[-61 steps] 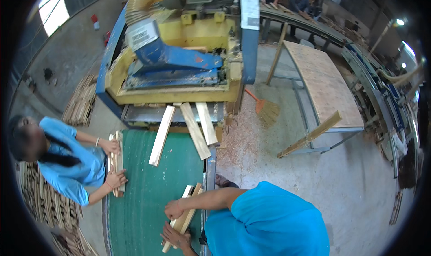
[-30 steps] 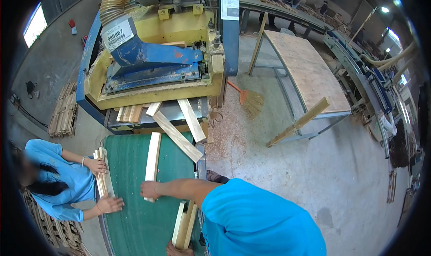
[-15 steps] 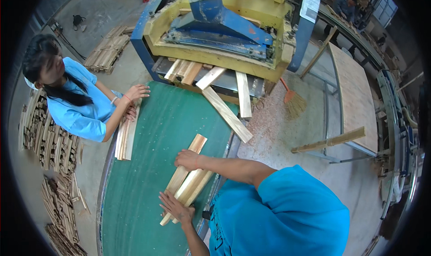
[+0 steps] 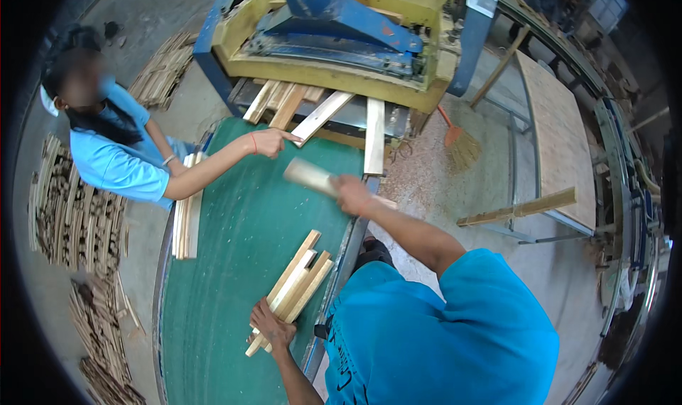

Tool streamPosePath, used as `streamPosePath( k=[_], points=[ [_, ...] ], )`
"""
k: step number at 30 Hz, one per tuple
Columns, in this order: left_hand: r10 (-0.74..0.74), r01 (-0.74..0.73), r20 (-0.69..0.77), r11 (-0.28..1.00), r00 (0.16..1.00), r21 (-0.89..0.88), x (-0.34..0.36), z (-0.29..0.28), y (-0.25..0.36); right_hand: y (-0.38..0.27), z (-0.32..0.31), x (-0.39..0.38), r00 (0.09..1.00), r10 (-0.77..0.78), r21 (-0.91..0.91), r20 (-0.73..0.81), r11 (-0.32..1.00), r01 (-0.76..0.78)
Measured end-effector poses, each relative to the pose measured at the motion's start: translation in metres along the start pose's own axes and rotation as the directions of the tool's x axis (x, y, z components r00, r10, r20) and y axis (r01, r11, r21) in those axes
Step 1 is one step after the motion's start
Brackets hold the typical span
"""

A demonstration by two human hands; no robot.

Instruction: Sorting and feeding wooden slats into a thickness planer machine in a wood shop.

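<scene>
My left hand [image 4: 273, 323] grips the lower end of a bundle of several pale wooden slats [image 4: 298, 291] lying slanted on the green conveyor belt [image 4: 220, 277]. Farther forward, my right hand [image 4: 352, 195] is closed on a single wooden slat [image 4: 309, 174], blurred by motion, above the belt. Just beyond it, loose boards [image 4: 373, 135] stick out from the outfeed of a yellow and blue machine [image 4: 327, 71]. A co-worker's hand [image 4: 270, 142] reaches close to the end of one of those boards.
The co-worker [image 4: 121, 156] in light blue stands at the belt's left side beside another bundle of slats [image 4: 186, 220]. Stacks of wood [image 4: 74, 206] lie on the floor at left. At right are a plywood-topped table [image 4: 550, 142], an upward-angled wooden post [image 4: 518, 211] and a broom [image 4: 462, 146].
My right hand has left the bundle and moved forward to the diagonal slat, which it now holds. The co-worker's hand has moved right toward the machine's boards.
</scene>
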State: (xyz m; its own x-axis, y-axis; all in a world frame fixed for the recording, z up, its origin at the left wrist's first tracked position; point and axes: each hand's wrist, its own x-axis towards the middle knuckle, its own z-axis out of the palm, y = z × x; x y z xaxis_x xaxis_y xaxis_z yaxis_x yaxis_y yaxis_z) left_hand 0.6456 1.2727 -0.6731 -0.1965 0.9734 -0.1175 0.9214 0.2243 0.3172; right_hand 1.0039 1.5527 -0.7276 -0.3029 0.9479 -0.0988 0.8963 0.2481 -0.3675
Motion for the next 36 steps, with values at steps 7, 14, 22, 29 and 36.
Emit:
streamPosePath(
  k=[7,14,22,29,36],
  points=[
    [0.006,-0.005,0.012,0.998,1.000,-0.060,0.002,0.000,0.007,-0.079,0.034,0.018,0.809,-0.411,0.294,0.420,0.905,0.307],
    [0.109,-0.108,-0.047,0.994,0.993,0.017,0.001,-0.009,0.026,-0.197,0.088,0.029,0.573,-0.683,0.618,0.454,0.704,0.350],
    [-0.005,0.000,0.162,1.000,0.987,0.026,-0.008,0.001,0.000,-0.103,0.065,-0.018,0.942,-0.290,0.522,-0.171,0.784,0.336],
    [0.005,-0.034,0.181,0.988,0.983,0.154,-0.010,-0.010,0.005,-0.175,0.038,-0.039,0.742,-0.526,0.687,0.416,0.717,0.123],
    [-0.054,0.043,0.153,0.997,0.987,0.070,-0.017,-0.005,-0.005,0.020,-0.047,0.019,0.752,0.632,0.244,-0.187,0.771,-0.588]
  ],
)
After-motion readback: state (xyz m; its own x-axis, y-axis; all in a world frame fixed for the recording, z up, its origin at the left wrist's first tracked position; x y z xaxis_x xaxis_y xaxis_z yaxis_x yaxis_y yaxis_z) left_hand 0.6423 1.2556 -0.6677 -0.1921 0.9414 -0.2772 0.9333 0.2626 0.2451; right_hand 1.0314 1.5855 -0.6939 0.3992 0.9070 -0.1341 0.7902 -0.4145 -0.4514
